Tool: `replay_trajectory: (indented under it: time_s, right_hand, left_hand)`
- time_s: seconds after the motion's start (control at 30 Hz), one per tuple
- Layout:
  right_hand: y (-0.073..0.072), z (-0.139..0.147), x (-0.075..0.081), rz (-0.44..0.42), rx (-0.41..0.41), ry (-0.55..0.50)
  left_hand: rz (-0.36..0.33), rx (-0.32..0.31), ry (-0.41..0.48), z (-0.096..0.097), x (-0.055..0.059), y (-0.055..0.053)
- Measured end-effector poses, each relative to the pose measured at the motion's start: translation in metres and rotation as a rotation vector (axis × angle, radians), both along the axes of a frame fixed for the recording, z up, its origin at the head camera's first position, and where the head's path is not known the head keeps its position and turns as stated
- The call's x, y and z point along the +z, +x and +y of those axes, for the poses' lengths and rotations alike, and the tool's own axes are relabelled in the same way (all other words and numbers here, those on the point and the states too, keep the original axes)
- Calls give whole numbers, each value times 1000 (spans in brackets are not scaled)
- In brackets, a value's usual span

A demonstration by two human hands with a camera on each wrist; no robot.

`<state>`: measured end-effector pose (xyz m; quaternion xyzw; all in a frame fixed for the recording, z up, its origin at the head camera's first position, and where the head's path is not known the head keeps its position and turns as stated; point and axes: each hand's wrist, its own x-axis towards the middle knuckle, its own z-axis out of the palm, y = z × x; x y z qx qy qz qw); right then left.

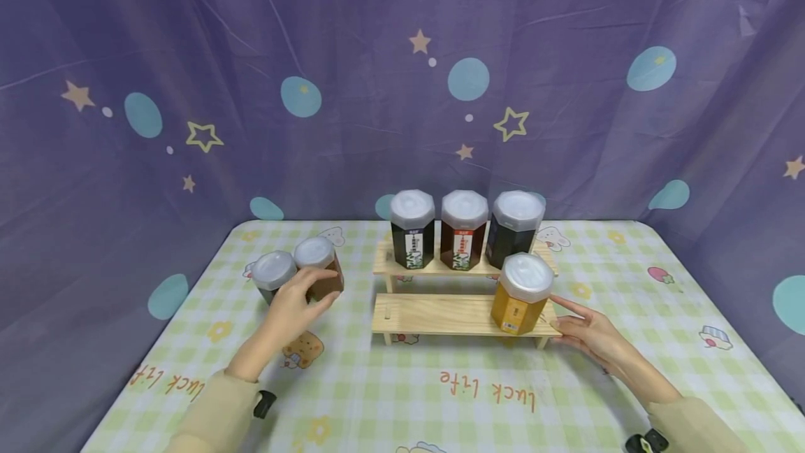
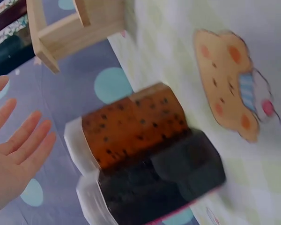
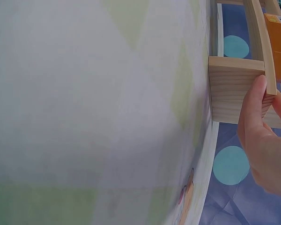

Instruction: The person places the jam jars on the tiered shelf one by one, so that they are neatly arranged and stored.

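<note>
My left hand [image 1: 295, 305], thumb and fingers spread, is held near two lidded jars on the left of the table. In the left wrist view a gap shows between its fingers and the lids. One is an amber-brown jar with dark specks [image 2: 136, 126]; beside it stands a dark jar [image 2: 173, 178]. My right hand [image 1: 591, 335] grips the right end of a two-tier wooden shelf [image 1: 434, 314] at its lower board, fingertips at the board's edge. A golden-yellow jar [image 1: 518, 303] stands on that lower board, close to this hand.
Three dark jars stand on the upper board: one with a white label [image 1: 413, 240], one with a red-topped label [image 1: 463, 240], and one at the right [image 1: 509, 240]. A green-checked tablecloth [image 1: 377, 404] covers the table. Behind it hangs a purple curtain [image 1: 377, 54].
</note>
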<state>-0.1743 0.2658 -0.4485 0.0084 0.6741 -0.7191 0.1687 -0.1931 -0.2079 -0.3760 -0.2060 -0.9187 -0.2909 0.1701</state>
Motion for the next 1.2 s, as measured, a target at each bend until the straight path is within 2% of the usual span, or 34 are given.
replay_trajectory:
  time_s: [0.3, 0.57, 0.83, 1.07, 1.2]
  right_hand:
    - [0, 0, 0, 0, -4, 1]
    - [1, 0, 1, 2, 3, -2]
    - [0, 0, 0, -14, -7, -11]
    - [1, 0, 1, -8, -9, -6]
    - [1, 0, 0, -12, -9, -11]
  left_hand:
    - [-9, 64, -46, -26, -3, -2]
    - [-21, 116, -31, -41, -6, -5]
    - [-6, 153, -36, -56, -11, -14]
    - [41, 163, -18, -65, -17, -23]
    - [7, 190, -7, -70, -20, -25]
